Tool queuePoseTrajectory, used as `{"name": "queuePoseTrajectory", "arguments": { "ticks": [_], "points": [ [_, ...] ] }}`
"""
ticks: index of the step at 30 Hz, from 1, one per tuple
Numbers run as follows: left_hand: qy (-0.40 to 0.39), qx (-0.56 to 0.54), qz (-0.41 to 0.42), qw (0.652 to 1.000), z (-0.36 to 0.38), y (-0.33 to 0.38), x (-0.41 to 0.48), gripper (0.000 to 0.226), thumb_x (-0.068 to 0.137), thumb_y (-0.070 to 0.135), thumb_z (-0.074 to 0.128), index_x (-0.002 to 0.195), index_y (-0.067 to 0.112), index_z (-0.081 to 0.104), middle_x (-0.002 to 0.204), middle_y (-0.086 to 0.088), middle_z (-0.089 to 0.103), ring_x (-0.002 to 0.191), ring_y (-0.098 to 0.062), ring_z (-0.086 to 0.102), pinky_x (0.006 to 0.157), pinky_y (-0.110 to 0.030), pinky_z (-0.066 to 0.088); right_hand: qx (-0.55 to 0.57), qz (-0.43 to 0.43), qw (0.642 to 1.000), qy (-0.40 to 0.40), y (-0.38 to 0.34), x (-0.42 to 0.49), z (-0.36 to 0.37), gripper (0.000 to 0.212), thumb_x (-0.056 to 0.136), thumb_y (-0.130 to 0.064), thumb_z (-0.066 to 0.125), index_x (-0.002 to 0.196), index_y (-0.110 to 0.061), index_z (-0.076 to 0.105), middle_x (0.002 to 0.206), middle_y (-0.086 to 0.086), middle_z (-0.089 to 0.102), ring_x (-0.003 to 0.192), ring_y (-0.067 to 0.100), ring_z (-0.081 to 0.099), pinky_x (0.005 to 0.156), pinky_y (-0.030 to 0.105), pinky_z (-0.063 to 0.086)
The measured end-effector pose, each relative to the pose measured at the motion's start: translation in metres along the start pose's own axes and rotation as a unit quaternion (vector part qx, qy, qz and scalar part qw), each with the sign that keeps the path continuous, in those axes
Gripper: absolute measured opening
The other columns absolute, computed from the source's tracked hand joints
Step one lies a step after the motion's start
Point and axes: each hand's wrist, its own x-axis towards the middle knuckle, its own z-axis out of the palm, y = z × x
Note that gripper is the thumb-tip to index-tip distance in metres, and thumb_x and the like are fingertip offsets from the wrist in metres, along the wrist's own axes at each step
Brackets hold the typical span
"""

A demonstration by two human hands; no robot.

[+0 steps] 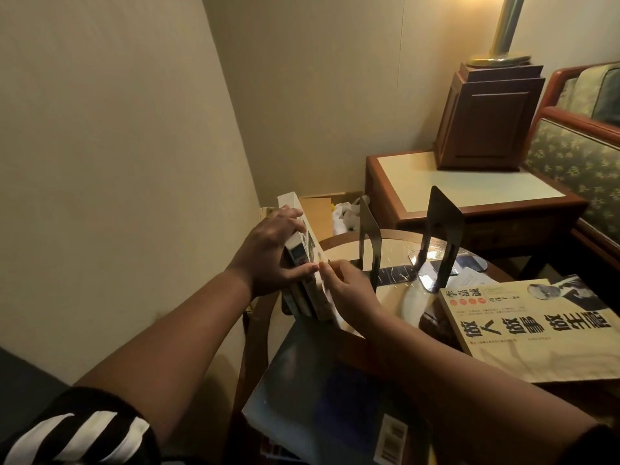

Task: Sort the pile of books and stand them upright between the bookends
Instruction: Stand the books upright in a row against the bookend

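Observation:
Several books (307, 260) stand upright at the left edge of a round glass-topped table (399, 297). My left hand (271, 253) grips them from the left, fingers curled over their tops. My right hand (349, 290) touches their right side near the top corner, fingers bent against the outermost cover. Two black metal bookends stand to the right: one (367, 239) close to the books, the other (443, 236) farther right. A cream book with large dark characters (536, 327) lies flat at the table's right. A dark blue book (322, 397) lies flat at the near edge, under my right forearm.
A wall rises close on the left. Behind the table are an open cardboard box (322, 213) with a white bag, a wooden side table (469, 193) bearing a lamp base (486, 119), and a patterned armchair (577, 162) at right. Papers lie on the glass.

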Motion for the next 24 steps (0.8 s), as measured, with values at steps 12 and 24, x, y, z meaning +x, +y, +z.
{"name": "queuePoseTrajectory", "arguments": {
  "ticks": [12, 24],
  "points": [
    [0.000, 0.000, 0.006, 1.000, 0.000, 0.000, 0.000, 0.064, 0.076, 0.059, 0.067, 0.123, 0.019, 0.052, 0.148, -0.003, 0.046, 0.143, -0.024, 0.034, 0.111, -0.053, 0.039, 0.136, 0.102, 0.976, -0.137, 0.006, 0.027, 0.006, 0.030, 0.106, -0.045, 0.031, 0.126, -0.026, 0.043, 0.120, 0.006, 0.050, 0.110, 0.021, 0.049, 0.090, 0.036, 0.046],
    [0.018, -0.041, 0.000, 0.999, 0.006, -0.008, -0.001, 0.078, 0.076, 0.054, 0.074, 0.137, 0.017, 0.042, 0.153, -0.004, 0.040, 0.147, -0.023, 0.027, 0.111, -0.054, 0.039, 0.160, 0.046, 0.978, -0.124, 0.007, 0.039, 0.017, 0.037, 0.103, -0.047, 0.035, 0.122, -0.019, 0.052, 0.123, 0.006, 0.058, 0.114, 0.021, 0.057, 0.102, 0.046, 0.048]
  ]
}}
